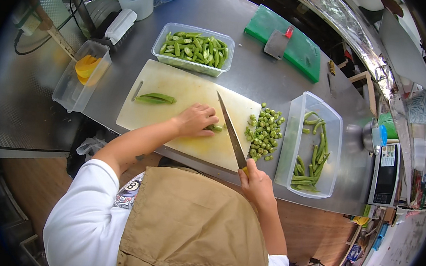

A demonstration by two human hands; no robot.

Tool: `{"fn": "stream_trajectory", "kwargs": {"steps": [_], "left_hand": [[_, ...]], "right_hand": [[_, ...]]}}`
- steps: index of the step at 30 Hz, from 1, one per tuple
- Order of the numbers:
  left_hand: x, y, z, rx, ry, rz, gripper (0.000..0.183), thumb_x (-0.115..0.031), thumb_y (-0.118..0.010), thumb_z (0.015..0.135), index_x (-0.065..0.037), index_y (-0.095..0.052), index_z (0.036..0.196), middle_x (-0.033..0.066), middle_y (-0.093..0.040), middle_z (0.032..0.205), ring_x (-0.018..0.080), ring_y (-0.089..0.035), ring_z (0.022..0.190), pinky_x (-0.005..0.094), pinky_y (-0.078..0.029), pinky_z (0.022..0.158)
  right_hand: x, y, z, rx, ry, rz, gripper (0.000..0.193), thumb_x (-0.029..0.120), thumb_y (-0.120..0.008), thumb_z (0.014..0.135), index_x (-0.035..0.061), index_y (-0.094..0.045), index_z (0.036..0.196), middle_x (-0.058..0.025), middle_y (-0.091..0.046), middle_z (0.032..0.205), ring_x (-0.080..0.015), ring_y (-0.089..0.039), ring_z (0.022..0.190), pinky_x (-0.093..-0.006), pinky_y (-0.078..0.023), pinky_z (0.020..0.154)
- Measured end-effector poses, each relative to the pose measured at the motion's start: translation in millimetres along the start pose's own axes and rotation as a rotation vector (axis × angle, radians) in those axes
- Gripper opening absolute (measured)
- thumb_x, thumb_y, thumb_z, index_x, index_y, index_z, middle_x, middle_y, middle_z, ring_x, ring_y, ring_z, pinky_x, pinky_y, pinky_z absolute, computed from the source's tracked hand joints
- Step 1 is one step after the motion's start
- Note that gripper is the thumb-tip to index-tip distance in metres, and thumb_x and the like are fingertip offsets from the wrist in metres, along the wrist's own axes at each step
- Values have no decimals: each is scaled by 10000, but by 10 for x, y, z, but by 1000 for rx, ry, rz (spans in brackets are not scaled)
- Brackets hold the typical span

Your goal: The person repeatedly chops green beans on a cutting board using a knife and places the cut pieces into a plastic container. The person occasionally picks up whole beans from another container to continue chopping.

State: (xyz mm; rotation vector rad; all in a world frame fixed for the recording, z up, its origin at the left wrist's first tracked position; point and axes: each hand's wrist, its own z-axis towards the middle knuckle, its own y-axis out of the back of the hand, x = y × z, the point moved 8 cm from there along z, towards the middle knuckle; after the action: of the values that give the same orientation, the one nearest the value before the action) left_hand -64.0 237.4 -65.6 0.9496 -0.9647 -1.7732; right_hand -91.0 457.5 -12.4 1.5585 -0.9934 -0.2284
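Observation:
A pale cutting board lies in front of me. My left hand presses down on it with curled fingers over some okra, whose ends stick out to the right; the rest is hidden under the hand. My right hand grips a long knife by its yellow handle, the blade slanting away to the left, just right of the okra. Several whole okra pods lie together at the board's left. Trimmed okra caps are heaped at its right edge.
Beyond the board stands a clear tub of cut okra. At right, a larger plastic bin holds loose pods. A cleaver rests on a green board at the back. Far left is a container with yellow pieces.

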Motion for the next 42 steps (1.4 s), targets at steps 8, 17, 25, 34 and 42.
{"fn": "stream_trajectory", "kwargs": {"steps": [8, 17, 25, 34, 42], "left_hand": [[341, 64, 155, 112, 31, -110, 265, -300, -645, 899, -91, -553, 1035, 102, -576, 959, 293, -614, 889, 397, -533, 752], [1610, 1450, 552, -228, 296, 494, 319, -169, -757, 793, -120, -650, 1090, 113, -640, 1054, 325, -637, 947, 422, -526, 817], [1316, 761, -721, 419, 623, -137, 212, -83, -740, 782, -52, -703, 989, 144, -659, 979, 342, -638, 947, 407, -517, 844], [683, 439, -136, 53, 351, -258, 170, -90, -696, 820, -49, -648, 978, 144, -647, 905, 339, -638, 877, 417, -521, 790], [-323, -221, 131, 167, 440, -293, 180, -95, -680, 812, -67, -659, 988, 137, -653, 913, 353, -647, 858, 427, -532, 772]], "right_hand": [[-228, -211, -231, -71, -96, 331, 259, 213, -633, 931, 67, -456, 1052, -236, -647, 766, -463, -622, 729, -509, -478, 603], [-220, -259, -234, -64, -66, 367, 273, 242, -634, 928, 74, -454, 1046, -223, -648, 754, -470, -617, 732, -521, -472, 604], [-247, -533, -179, 53, -82, 303, 275, 268, -626, 931, 76, -466, 1047, -239, -660, 797, -465, -632, 774, -516, -490, 646], [-514, -417, -302, -87, -220, 292, 284, 274, -574, 956, 54, -474, 1105, -255, -662, 813, -479, -635, 787, -540, -488, 662], [-74, -305, -371, 23, -167, -15, 252, 272, -538, 957, 88, -439, 1098, -168, -676, 763, -408, -662, 704, -515, -515, 616]]}}
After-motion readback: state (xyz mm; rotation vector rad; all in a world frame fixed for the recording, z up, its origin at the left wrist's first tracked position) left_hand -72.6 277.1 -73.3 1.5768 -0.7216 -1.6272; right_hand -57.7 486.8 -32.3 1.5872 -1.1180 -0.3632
